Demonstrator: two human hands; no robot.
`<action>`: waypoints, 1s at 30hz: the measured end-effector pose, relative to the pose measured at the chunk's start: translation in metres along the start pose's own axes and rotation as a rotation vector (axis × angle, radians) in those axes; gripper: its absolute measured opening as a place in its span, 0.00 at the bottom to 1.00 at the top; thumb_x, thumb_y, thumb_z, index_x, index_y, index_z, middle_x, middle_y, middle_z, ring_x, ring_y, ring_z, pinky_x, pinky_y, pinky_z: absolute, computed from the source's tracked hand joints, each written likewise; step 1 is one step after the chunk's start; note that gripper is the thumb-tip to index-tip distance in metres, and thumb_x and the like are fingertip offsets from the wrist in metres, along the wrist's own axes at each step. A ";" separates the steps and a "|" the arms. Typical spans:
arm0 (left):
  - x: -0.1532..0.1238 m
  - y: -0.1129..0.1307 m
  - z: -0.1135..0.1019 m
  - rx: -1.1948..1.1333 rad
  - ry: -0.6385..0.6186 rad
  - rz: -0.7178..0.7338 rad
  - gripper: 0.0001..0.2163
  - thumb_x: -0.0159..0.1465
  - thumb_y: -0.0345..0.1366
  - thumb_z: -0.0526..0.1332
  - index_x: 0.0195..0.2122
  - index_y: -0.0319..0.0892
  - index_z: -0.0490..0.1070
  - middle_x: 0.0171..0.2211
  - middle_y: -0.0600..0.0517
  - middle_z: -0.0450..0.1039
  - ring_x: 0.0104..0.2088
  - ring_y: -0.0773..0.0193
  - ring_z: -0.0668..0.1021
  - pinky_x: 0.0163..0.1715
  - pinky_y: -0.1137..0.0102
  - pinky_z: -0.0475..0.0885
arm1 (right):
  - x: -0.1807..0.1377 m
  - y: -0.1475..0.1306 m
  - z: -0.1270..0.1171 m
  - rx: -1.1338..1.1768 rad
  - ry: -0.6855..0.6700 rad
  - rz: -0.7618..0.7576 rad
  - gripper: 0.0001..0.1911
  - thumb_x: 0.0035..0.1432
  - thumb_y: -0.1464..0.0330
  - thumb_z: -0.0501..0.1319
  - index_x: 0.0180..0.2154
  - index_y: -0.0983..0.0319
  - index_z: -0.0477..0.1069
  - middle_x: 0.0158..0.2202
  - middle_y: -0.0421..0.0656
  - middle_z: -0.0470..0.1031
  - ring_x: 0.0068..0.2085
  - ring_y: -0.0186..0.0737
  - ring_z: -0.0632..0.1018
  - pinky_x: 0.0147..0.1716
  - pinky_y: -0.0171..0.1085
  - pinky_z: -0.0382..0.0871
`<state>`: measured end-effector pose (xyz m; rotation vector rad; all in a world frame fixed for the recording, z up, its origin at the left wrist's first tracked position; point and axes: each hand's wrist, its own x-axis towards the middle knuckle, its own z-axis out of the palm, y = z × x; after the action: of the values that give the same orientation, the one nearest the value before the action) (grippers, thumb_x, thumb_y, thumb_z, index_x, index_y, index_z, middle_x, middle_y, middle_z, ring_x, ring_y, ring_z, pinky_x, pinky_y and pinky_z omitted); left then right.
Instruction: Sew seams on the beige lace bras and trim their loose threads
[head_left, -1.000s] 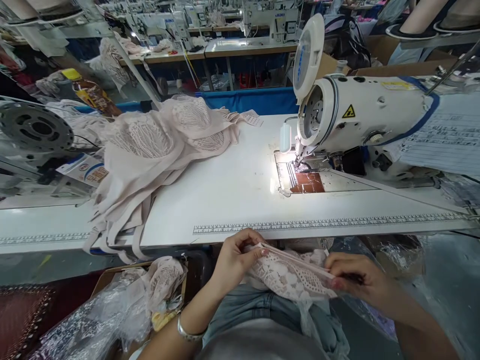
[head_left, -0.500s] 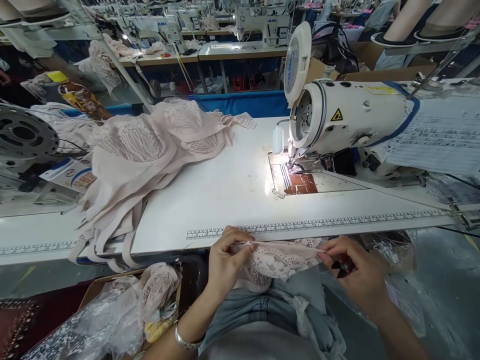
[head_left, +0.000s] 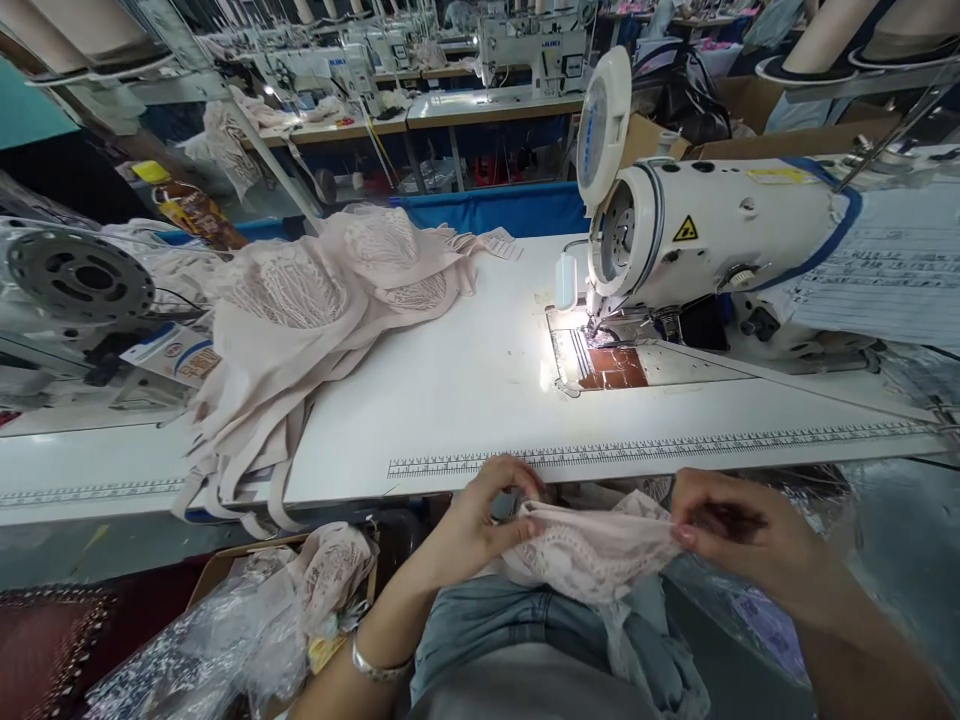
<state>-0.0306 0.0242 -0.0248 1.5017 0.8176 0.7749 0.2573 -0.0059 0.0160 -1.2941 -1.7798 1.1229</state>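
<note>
A pale pink lace bra piece (head_left: 592,550) stretches between my two hands, over my lap and just below the table's front edge. My left hand (head_left: 487,515) pinches its left end between thumb and fingers. At the other end, my right hand (head_left: 739,525) grips the fabric edge, its fingers curled. Beyond my hands stands a white sewing machine (head_left: 697,230), its lamp lit over the needle plate. To the left, a heap of pink lace bras (head_left: 300,290) lies on the white table (head_left: 450,400), straps hanging over the front edge.
A printed ruler (head_left: 660,445) runs along the table's front edge. Below left, a box holds plastic wrapping (head_left: 247,620) and lace pieces. A bottle with a yellow cap (head_left: 187,208) stands behind the heap. A paper sheet (head_left: 885,265) hangs on the machine's right side.
The lace piece has turned and bunched between my hands, showing more plain fabric. Both hands have shifted slightly right in view, and the whole view has swung a little left.
</note>
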 end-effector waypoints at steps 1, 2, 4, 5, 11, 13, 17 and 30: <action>0.002 0.003 0.003 0.050 -0.092 0.043 0.16 0.62 0.43 0.70 0.47 0.42 0.73 0.48 0.43 0.72 0.50 0.54 0.73 0.50 0.63 0.69 | 0.003 -0.006 0.006 -0.012 -0.045 0.011 0.13 0.63 0.61 0.63 0.27 0.57 0.74 0.24 0.39 0.67 0.22 0.35 0.65 0.20 0.35 0.60; 0.004 0.006 0.009 0.089 -0.156 0.095 0.19 0.62 0.44 0.70 0.50 0.43 0.72 0.50 0.42 0.71 0.52 0.53 0.72 0.52 0.62 0.68 | 0.006 -0.012 0.013 -0.039 -0.081 0.014 0.12 0.63 0.63 0.63 0.27 0.58 0.74 0.25 0.40 0.69 0.23 0.34 0.66 0.20 0.34 0.60; 0.007 0.008 0.023 0.118 -0.186 0.182 0.14 0.64 0.44 0.67 0.46 0.42 0.73 0.47 0.43 0.72 0.49 0.55 0.72 0.50 0.63 0.69 | 0.010 -0.019 0.029 -0.101 -0.110 -0.014 0.10 0.62 0.67 0.62 0.27 0.58 0.74 0.26 0.40 0.70 0.25 0.35 0.69 0.21 0.34 0.61; 0.009 0.008 0.031 0.119 -0.164 0.209 0.10 0.67 0.44 0.64 0.40 0.42 0.74 0.42 0.44 0.73 0.46 0.56 0.73 0.47 0.64 0.69 | 0.012 -0.021 0.035 -0.127 -0.110 -0.041 0.10 0.62 0.68 0.61 0.27 0.58 0.73 0.27 0.40 0.70 0.26 0.35 0.70 0.22 0.33 0.61; 0.015 0.002 0.044 -0.048 -0.026 0.127 0.17 0.67 0.46 0.63 0.26 0.40 0.72 0.32 0.47 0.70 0.36 0.61 0.73 0.37 0.68 0.68 | 0.006 0.001 0.036 -0.158 -0.026 -0.050 0.07 0.62 0.63 0.64 0.38 0.57 0.69 0.27 0.36 0.69 0.23 0.32 0.66 0.21 0.33 0.60; 0.016 0.001 0.040 -0.123 -0.010 0.082 0.18 0.66 0.48 0.64 0.25 0.40 0.72 0.31 0.48 0.68 0.34 0.62 0.72 0.35 0.69 0.67 | 0.003 0.008 0.031 -0.137 -0.014 -0.037 0.09 0.62 0.61 0.65 0.38 0.57 0.68 0.27 0.36 0.68 0.22 0.32 0.65 0.21 0.32 0.59; 0.017 -0.001 0.036 -0.170 -0.005 0.027 0.19 0.64 0.50 0.66 0.25 0.40 0.72 0.31 0.49 0.67 0.34 0.63 0.72 0.35 0.69 0.67 | 0.004 0.014 0.026 -0.133 -0.042 -0.075 0.06 0.64 0.62 0.63 0.37 0.57 0.70 0.28 0.38 0.70 0.24 0.33 0.68 0.22 0.33 0.61; 0.017 0.000 0.040 -0.414 -0.057 -0.170 0.20 0.59 0.51 0.70 0.25 0.38 0.71 0.32 0.47 0.76 0.31 0.64 0.72 0.32 0.71 0.65 | 0.010 0.009 0.029 0.208 0.077 0.025 0.17 0.65 0.56 0.62 0.28 0.60 0.71 0.33 0.44 0.75 0.21 0.30 0.66 0.19 0.33 0.63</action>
<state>0.0125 0.0173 -0.0280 1.0669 0.6820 0.7192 0.2329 -0.0026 -0.0042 -1.2197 -1.5505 1.2207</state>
